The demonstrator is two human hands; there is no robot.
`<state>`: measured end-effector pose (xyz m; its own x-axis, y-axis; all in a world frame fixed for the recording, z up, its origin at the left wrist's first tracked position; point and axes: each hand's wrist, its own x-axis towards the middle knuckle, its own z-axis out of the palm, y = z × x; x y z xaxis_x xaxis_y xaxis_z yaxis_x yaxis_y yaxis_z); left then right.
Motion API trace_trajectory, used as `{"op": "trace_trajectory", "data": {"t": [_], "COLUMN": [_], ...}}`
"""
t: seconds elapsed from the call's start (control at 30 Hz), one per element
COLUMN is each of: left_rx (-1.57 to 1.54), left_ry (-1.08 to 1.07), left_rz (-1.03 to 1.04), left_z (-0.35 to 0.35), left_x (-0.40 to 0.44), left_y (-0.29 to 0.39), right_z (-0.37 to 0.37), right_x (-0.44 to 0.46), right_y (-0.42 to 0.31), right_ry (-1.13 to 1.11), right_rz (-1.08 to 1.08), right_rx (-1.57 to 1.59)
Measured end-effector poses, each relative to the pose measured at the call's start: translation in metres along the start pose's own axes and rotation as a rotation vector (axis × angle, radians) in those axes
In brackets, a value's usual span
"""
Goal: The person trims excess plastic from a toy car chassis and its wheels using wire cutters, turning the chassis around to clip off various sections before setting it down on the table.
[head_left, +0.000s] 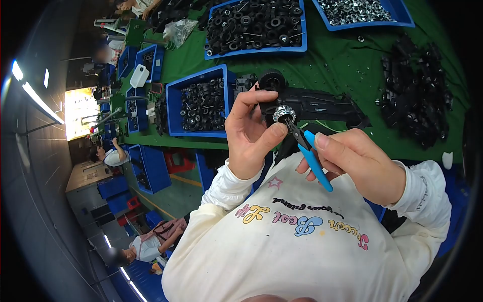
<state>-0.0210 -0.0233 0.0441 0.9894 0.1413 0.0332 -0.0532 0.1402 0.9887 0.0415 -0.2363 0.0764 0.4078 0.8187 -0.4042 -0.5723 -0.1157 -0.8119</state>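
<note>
My left hand (249,131) grips one end of a black toy car chassis (314,104), its fingers behind and its thumb beside a chrome wheel rim (284,114). A black tyre (271,79) sits at the far corner of that end. In my right hand (359,158) is a pair of pliers (314,163) with blue handles. The dark jaws point into the middle of the chrome rim; whether they grip anything there is too small to tell.
On the green table cloth (342,63) lies a heap of black chassis parts (415,90). Blue bins hold black wheels (254,25), small wheel parts (201,105) and chrome rims (354,11). Other people (156,241) sit and work at the left.
</note>
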Motion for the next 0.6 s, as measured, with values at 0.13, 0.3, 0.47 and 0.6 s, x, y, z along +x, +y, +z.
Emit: {"op": "trace_trajectory", "data": {"t": [0.13, 0.3, 0.47, 0.6], "left_rx": [0.02, 0.01, 0.091, 0.273], "left_ry": [-0.011, -0.004, -0.027, -0.095], "left_rz": [0.009, 0.007, 0.095, 0.311], "left_z": [0.001, 0.001, -0.001, -0.008], "left_x": [0.0, -0.001, 0.001, 0.006], "left_y": [0.001, 0.0, -0.002, -0.007], "right_z": [-0.003, -0.002, -0.005, -0.005], "right_x": [0.0, -0.002, -0.003, -0.004], "right_y": [-0.005, -0.011, -0.009, -0.006], "right_ry": [-0.015, -0.022, -0.035, 0.004], "right_rz": [0.041, 0.073, 0.089, 0.078], "right_rx": [0.004, 0.086, 0.103, 0.026]}}
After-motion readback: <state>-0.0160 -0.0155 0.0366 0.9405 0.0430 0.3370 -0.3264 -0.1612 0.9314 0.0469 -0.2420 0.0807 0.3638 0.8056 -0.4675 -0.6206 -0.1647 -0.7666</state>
